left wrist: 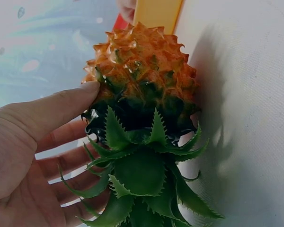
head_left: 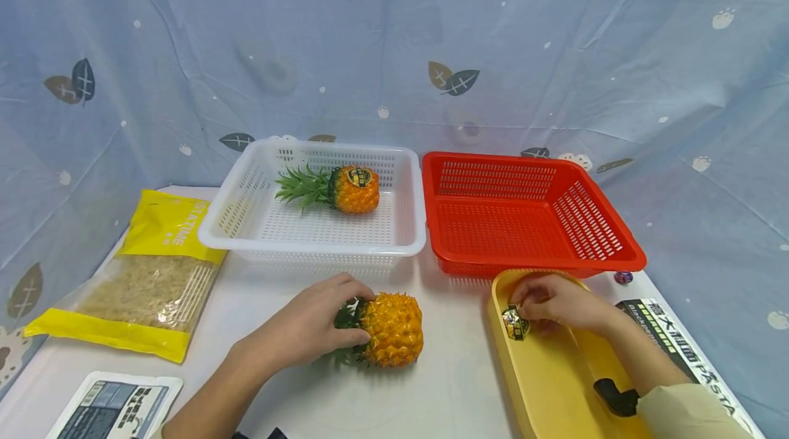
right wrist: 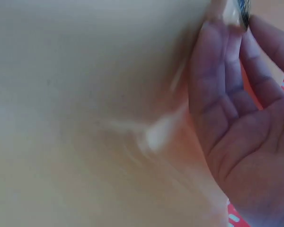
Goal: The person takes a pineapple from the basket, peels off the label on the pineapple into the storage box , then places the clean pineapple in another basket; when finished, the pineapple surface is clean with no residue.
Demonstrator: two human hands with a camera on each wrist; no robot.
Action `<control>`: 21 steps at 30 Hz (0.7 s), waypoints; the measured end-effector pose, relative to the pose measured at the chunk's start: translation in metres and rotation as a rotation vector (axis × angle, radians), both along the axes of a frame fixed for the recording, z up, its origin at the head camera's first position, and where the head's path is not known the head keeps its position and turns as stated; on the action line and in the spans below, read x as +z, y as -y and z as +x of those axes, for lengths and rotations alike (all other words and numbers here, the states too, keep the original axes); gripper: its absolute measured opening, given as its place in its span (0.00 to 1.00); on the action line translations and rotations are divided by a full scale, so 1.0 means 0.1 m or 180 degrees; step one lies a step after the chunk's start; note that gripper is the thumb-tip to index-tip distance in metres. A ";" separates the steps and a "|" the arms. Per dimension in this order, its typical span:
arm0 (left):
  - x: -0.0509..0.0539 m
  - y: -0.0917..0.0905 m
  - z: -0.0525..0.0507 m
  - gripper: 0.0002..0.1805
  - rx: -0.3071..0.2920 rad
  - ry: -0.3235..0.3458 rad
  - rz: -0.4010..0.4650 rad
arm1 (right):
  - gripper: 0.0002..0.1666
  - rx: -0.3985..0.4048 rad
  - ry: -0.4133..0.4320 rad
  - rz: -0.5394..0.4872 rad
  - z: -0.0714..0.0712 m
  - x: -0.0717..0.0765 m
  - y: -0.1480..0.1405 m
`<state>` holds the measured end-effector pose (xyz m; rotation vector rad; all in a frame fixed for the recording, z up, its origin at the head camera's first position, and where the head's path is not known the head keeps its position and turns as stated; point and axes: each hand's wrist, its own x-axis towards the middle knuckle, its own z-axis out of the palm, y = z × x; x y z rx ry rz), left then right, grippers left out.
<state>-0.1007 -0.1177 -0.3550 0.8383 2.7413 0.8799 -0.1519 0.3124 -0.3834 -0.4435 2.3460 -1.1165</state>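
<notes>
Left near corner of bench [head_left: 456, 384]: flat pack [head_left: 114, 408], pale with dark printed panel, cut off by frame edge. Just behind: yellow-and-clear bag [head_left: 148, 281], tan contents, lying flat beside white basket [head_left: 314, 247]. Inside white basket: rear pineapple [head_left: 357, 198] on its side, crown left, sticker [head_left: 359, 177] on top. In front of that: left hand [head_left: 308, 329] gripping front pineapple [head_left: 394, 329] where crown meets body, thumb near side, finger over far side. Crown left, orange body right. Over the bench; can't tell if resting or slightly raised. Further right: red basket [head_left: 493, 227], perforated, just beside white one. In front of it: yellow bin [head_left: 548, 391]. Down inside bin: right hand [head_left: 557, 302], fingertips pinching black-and-gold label [head_left: 515, 324]. Over bin, near side: pale sleeve [head_left: 684, 413], black piece [head_left: 607, 394] just beside. Right end: small purple item [head_left: 623, 277] near red basket's corner, then pasta pack [head_left: 668, 333], partly hidden by right arm. Behind everything: blue leaf-print cloth [head_left: 370, 35].
</notes>
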 end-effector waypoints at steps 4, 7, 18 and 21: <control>0.00 0.00 0.00 0.24 0.0001 0.0006 0.0007 | 0.10 0.0066 -0.0221 0.0182 0.01 0.00 0.04; 0.00 0.01 0.00 0.24 0.0001 0.0011 0.0004 | 0.09 0.0127 -0.0253 0.0253 0.01 0.00 0.05; -0.01 0.00 0.00 0.24 0.0001 0.0027 -0.0001 | 0.09 0.0184 -0.0454 0.0354 0.06 0.12 0.10; 0.00 0.01 0.00 0.24 0.0012 0.0027 0.0008 | 0.10 0.0165 -0.0406 0.0298 0.09 0.22 0.13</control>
